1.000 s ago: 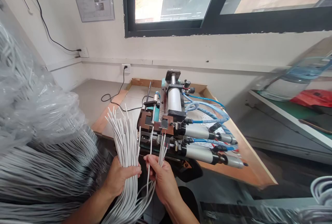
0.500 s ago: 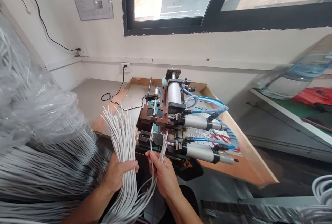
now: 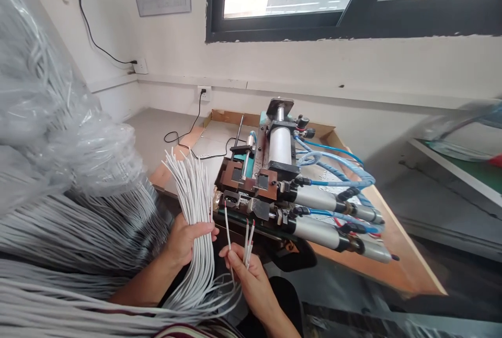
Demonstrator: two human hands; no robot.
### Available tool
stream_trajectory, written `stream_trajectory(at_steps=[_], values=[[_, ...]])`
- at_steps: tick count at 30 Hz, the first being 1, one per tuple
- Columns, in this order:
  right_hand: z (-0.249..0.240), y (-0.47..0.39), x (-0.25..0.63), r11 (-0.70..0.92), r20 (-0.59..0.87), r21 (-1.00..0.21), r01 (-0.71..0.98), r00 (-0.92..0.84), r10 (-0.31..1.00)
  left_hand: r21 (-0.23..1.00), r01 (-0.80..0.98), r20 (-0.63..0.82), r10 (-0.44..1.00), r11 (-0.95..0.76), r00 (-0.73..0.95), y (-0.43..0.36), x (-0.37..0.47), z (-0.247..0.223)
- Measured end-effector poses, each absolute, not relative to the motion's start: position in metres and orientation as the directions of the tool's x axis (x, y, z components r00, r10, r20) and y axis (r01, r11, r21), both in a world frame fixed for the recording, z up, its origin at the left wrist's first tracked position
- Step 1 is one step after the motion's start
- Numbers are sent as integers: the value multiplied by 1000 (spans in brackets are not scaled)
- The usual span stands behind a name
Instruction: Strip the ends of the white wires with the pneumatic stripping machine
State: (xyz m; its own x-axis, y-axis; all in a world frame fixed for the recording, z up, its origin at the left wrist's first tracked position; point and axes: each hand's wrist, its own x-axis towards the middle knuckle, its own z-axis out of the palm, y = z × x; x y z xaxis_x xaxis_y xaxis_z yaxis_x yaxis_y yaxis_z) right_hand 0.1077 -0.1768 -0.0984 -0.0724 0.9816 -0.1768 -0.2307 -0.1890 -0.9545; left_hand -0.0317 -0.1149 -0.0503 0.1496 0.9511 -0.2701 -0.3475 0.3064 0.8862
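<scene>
L hand [image 3: 183, 239] clasps 1 wire bundle [image 3: 198, 197], qty uncountable; R hand [image 3: 251, 278] pinches 1 wire [image 3: 227, 228] plus few palmed wires [image 3: 250, 245]. Gap betw. hands; 1 machine [image 3: 269, 184] nr front edge of tray [image 3: 406, 254].

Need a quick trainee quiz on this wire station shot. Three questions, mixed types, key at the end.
1. Multiple choice: what does the left hand grip?
A) a screwdriver
B) a thick bundle of white wires
C) a metal tube

2. True or false: the right hand holds fewer wires than the left hand.

3. Fill in the blank: the hoses running from the machine are mainly ____ in colour.

Key:
1. B
2. True
3. blue
</scene>
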Motion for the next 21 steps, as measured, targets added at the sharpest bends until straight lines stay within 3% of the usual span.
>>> stream_trajectory(at_steps=[14, 21], values=[[-107, -189, 103, -200, -178, -970, -136, -157, 971, 859, -418, -252, 954, 297, 160, -115, -25, -52], [-107, -190, 106, -143, -185, -960, -239, 165, 969, 877, -412, -215, 968, 249, 127, -115, -24, -44]])
